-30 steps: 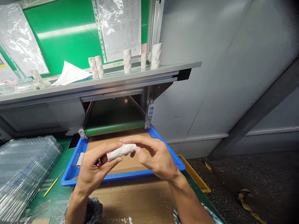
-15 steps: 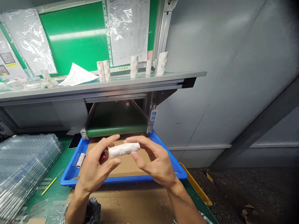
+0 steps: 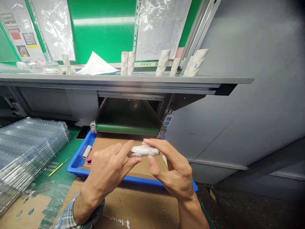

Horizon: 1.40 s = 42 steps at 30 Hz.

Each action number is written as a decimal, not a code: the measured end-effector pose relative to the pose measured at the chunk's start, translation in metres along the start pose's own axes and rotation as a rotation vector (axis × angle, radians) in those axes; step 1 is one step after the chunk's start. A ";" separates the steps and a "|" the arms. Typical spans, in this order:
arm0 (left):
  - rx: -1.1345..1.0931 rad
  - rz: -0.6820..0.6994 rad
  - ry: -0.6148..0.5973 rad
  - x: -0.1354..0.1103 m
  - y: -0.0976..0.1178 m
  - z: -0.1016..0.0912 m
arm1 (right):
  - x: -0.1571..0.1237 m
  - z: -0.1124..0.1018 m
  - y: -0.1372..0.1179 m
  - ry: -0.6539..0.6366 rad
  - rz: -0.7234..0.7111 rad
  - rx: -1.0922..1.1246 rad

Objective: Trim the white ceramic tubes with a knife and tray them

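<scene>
A white, roughly cylindrical moulded piece (image 3: 143, 151) lies level between my hands, above the cardboard-lined blue tray (image 3: 81, 168). My left hand (image 3: 111, 170) pinches its left end between fingers and thumb. There, a small dark tip shows at the end of the piece. My right hand (image 3: 170, 167) holds its right part, with fingers on top and thumb below. A short white tube (image 3: 87, 151) and a small pink item (image 3: 89, 161) lie in the tray's left side, left of my left hand. The tray's middle is partly hidden by my hands.
A metal shelf (image 3: 119, 79) above holds several white twisted cylinders (image 3: 127, 63) and a paper sheet (image 3: 96, 65). Beneath it runs a green conveyor belt (image 3: 126, 129). Stacked clear plastic trays (image 3: 28, 143), a phone (image 3: 83, 132) and a yellow-handled tool (image 3: 59, 166) lie to the left.
The white piece and my hands have shifted right and turned slightly. The view has tilted level and upward. A pink item earlier by my left hand now shows lying in the tray.
</scene>
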<state>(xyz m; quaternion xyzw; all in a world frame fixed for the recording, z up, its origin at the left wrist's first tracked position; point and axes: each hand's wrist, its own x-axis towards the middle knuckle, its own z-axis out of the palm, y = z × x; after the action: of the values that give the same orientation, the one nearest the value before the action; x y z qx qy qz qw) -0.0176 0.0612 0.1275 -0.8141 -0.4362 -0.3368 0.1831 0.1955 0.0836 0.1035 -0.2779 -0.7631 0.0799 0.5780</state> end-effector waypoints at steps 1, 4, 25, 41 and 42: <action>0.002 -0.004 -0.007 0.000 0.000 -0.001 | 0.000 0.000 -0.001 0.001 -0.008 -0.014; -0.002 -0.005 -0.023 0.000 0.001 -0.002 | 0.000 0.000 -0.002 0.004 -0.024 -0.031; 0.025 0.052 -0.022 0.001 0.000 0.000 | 0.000 -0.002 -0.006 0.010 -0.013 -0.007; -0.614 -0.109 -0.015 0.003 -0.008 0.007 | -0.007 -0.003 0.000 -0.044 0.117 0.229; -0.636 -0.119 0.002 0.004 -0.008 0.008 | -0.007 -0.002 0.000 -0.043 0.155 0.263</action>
<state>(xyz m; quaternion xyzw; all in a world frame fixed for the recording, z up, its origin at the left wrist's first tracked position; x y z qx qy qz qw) -0.0200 0.0727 0.1247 -0.8033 -0.3557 -0.4670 -0.1001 0.1989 0.0795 0.0987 -0.2560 -0.7345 0.2295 0.5850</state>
